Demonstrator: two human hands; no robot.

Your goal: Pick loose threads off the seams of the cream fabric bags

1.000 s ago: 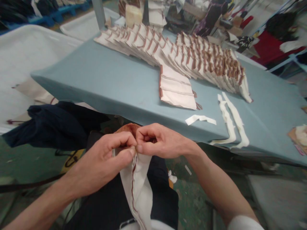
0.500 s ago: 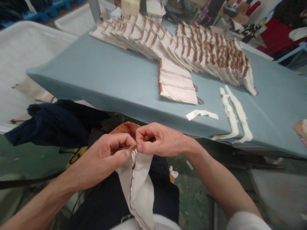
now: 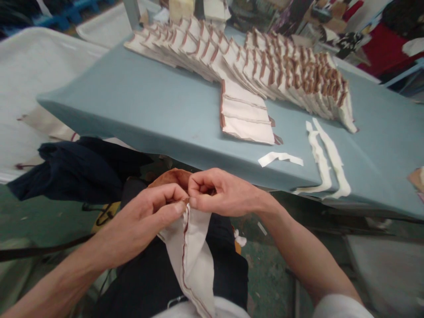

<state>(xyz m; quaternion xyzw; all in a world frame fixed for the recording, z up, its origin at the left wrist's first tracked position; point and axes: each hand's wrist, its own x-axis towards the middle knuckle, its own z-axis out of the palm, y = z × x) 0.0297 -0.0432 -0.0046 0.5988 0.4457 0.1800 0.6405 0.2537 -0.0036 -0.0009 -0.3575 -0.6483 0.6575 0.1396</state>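
Observation:
Over my lap hangs a white fabric piece [image 3: 197,251] with a dark red seam running down it and brown cloth at its top. My left hand [image 3: 154,207] pinches the top end of the seam between thumb and fingers. Right beside it, my right hand [image 3: 220,192] grips the same edge, its fingertips almost touching the left thumb. What lies between the fingertips is mostly hidden. On the table in front rests a folded white fabric piece [image 3: 247,115] with brown edging.
A blue-covered table [image 3: 159,101] spans the view, bearing long rows of stacked white-and-brown fabric pieces [image 3: 265,66]. White strips [image 3: 331,154] lie near its front edge, beside a short strip [image 3: 280,158]. At left are a white bin [image 3: 43,57] and dark blue cloth [image 3: 76,168].
My left thumb and fingers have shifted slightly up and closer to the right fingertips along the seam's end. The right hand stays almost where it was, and the table things are unmoved.

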